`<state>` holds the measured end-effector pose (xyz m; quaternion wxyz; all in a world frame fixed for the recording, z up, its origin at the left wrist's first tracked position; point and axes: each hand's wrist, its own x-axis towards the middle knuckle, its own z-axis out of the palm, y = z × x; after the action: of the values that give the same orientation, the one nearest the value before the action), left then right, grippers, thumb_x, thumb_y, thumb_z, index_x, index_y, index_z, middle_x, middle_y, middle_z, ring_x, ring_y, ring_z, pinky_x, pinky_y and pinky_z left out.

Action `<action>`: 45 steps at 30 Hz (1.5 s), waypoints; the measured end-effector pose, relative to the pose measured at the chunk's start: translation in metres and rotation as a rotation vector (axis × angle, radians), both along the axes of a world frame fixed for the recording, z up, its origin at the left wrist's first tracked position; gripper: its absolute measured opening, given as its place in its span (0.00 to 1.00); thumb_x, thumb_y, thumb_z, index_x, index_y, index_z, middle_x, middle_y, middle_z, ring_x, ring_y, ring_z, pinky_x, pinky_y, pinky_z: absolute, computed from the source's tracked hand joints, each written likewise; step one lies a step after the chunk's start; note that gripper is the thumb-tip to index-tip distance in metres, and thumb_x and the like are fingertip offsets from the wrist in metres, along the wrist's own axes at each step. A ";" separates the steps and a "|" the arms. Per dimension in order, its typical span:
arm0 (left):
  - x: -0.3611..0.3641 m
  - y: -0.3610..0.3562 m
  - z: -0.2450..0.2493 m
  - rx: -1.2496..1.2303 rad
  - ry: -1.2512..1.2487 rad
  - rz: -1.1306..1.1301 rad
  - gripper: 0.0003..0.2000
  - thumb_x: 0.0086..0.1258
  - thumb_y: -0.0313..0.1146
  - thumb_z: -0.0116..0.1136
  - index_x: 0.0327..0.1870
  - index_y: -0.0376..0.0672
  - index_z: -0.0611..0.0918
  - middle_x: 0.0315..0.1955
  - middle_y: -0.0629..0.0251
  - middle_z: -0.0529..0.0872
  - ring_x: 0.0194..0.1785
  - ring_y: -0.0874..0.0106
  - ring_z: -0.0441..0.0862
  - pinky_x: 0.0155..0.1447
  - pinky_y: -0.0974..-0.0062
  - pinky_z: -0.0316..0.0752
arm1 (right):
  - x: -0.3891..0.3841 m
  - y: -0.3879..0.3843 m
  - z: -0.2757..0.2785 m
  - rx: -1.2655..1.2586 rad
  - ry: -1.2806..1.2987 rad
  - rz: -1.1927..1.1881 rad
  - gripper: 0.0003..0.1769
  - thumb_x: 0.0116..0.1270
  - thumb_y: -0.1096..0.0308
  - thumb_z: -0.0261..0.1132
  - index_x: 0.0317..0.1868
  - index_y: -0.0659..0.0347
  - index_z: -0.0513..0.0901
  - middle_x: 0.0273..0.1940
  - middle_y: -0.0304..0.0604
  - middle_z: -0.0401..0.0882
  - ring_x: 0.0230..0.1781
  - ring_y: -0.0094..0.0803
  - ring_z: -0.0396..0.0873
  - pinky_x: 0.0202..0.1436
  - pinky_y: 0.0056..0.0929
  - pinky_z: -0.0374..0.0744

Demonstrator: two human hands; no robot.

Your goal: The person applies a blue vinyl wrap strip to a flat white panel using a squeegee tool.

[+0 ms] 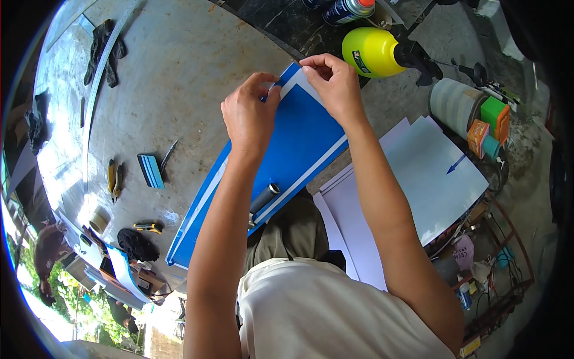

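Note:
A blue sheet (299, 131) with a white stripe along its border lies across the metal table in front of me. My left hand (251, 110) is closed at its left edge near the far corner, thumb and forefinger curled together there. At the far corner itself, my right hand (335, 87) pinches the sheet's edge between thumb and fingers. A dark tube with a metallic end (264, 198) rests on the sheet near my lap, partly behind my left forearm.
On the metal table (179, 66) lie pliers (115, 179), a blue squeegee (150, 171), a utility knife (147, 227), black gloves (106, 54) and a long metal ruler (98, 84). A yellow spray bottle (371, 52) is beyond my right hand. Pale sheets (430, 173) sit at right.

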<state>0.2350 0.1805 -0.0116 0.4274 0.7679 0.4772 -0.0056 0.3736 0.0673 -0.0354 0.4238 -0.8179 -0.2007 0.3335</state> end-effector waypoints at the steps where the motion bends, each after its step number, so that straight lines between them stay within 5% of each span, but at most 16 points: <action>1: 0.000 -0.001 -0.001 -0.003 -0.007 0.014 0.12 0.69 0.32 0.72 0.52 0.47 0.92 0.32 0.60 0.93 0.36 0.68 0.91 0.47 0.67 0.85 | 0.001 -0.001 -0.003 0.018 0.027 -0.030 0.08 0.74 0.69 0.72 0.49 0.64 0.92 0.41 0.46 0.93 0.40 0.32 0.90 0.47 0.32 0.88; 3: 0.000 -0.001 -0.001 -0.007 -0.015 0.030 0.12 0.69 0.32 0.72 0.52 0.47 0.92 0.32 0.60 0.93 0.36 0.68 0.91 0.47 0.67 0.85 | 0.001 -0.001 -0.004 0.036 0.054 -0.058 0.09 0.75 0.68 0.72 0.49 0.64 0.92 0.41 0.46 0.93 0.40 0.31 0.90 0.47 0.32 0.87; 5: 0.000 -0.001 0.001 -0.027 -0.012 0.038 0.10 0.68 0.33 0.72 0.48 0.48 0.93 0.35 0.56 0.95 0.38 0.58 0.93 0.50 0.63 0.85 | 0.001 0.001 -0.001 0.034 0.041 -0.040 0.09 0.76 0.67 0.71 0.49 0.64 0.92 0.40 0.46 0.93 0.38 0.31 0.89 0.46 0.31 0.87; 30: 0.000 -0.004 0.000 -0.031 -0.033 0.088 0.09 0.66 0.33 0.71 0.46 0.49 0.94 0.32 0.58 0.94 0.35 0.61 0.90 0.51 0.64 0.82 | -0.005 0.014 -0.003 0.002 -0.013 -0.061 0.11 0.70 0.65 0.79 0.46 0.62 0.92 0.38 0.41 0.92 0.35 0.26 0.86 0.42 0.29 0.86; 38: -0.029 0.002 0.002 0.028 0.107 0.033 0.15 0.71 0.39 0.73 0.51 0.42 0.83 0.32 0.58 0.94 0.37 0.56 0.90 0.61 0.58 0.71 | -0.003 0.014 -0.008 -0.008 0.005 -0.075 0.10 0.68 0.65 0.80 0.42 0.63 0.91 0.35 0.42 0.91 0.34 0.28 0.87 0.39 0.28 0.86; 42: -0.065 0.006 0.006 0.065 0.139 0.018 0.16 0.72 0.35 0.74 0.53 0.38 0.84 0.33 0.55 0.94 0.37 0.61 0.93 0.47 0.66 0.85 | -0.004 0.014 -0.008 -0.016 0.011 -0.086 0.10 0.68 0.66 0.80 0.42 0.63 0.91 0.33 0.42 0.90 0.32 0.27 0.86 0.37 0.27 0.85; 45: -0.079 0.004 0.007 0.008 0.082 0.100 0.16 0.70 0.36 0.77 0.51 0.38 0.85 0.32 0.57 0.94 0.35 0.63 0.92 0.45 0.66 0.84 | -0.005 0.012 -0.013 0.027 0.027 -0.092 0.10 0.68 0.66 0.80 0.42 0.64 0.91 0.33 0.41 0.89 0.31 0.25 0.84 0.36 0.26 0.83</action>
<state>0.1559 0.1843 -0.0042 0.4041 0.7441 0.5319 -0.0137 0.3689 0.0793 -0.0489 0.4524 -0.8157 -0.1618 0.3220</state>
